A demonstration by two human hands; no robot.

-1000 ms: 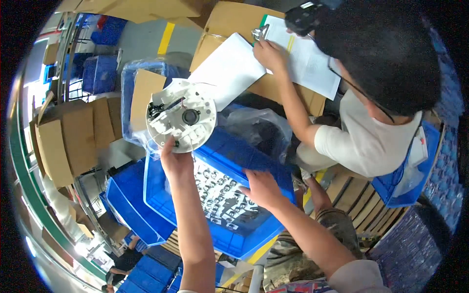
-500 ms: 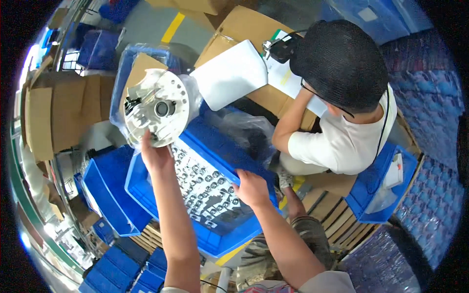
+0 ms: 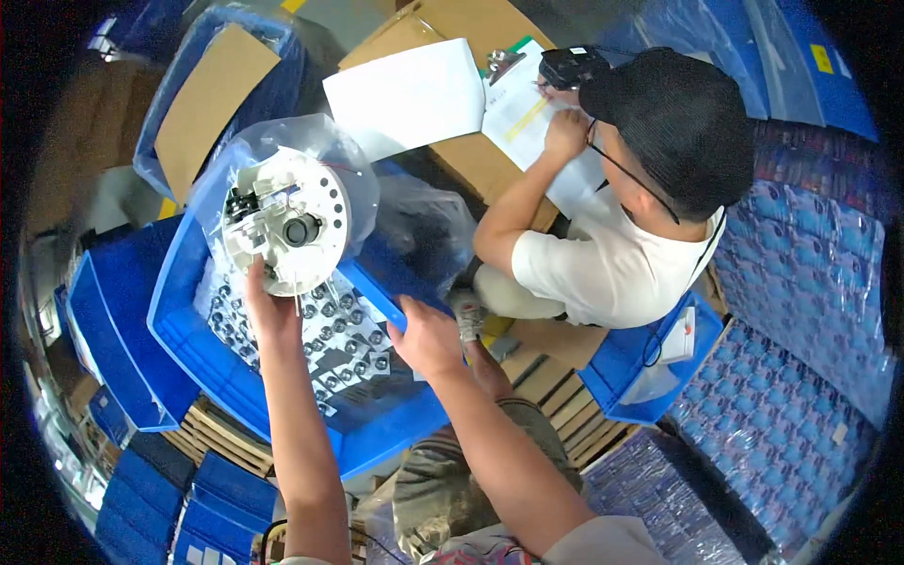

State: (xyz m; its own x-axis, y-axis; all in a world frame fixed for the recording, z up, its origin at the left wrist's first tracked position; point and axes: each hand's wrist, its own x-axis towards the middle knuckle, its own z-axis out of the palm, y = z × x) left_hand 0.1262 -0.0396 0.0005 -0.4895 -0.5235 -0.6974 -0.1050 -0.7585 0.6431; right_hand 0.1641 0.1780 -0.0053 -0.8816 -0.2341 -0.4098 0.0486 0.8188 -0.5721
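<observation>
My left hand point(image 3: 273, 309) grips the near edge of a round white plastic assembly point(image 3: 325, 198), which has a dark ring-shaped part at its middle, black pieces at its left and a row of holes. Clear plastic film point(image 3: 365, 188) spreads around and behind it. The assembly is held above the far end of a large blue bin point(image 3: 174, 282). Many small round dark-and-silver parts point(image 3: 348, 344) lie in rows on white pieces inside that bin. My right hand point(image 3: 426, 337) is closed over the bin's right rim.
Close by on the right, a person in a black cap point(image 3: 673, 132) bends over a clipboard with papers point(image 3: 518, 122). A white sheet point(image 3: 410, 99) lies on cardboard. Other blue bins point(image 3: 122, 330) stand at the left, and wrapped stacks point(image 3: 782, 424) at the right.
The view has shifted, and the white assembly now sits more over the bin, still in my left hand. My right hand stays on the rim. The person's hand now shows over the papers.
</observation>
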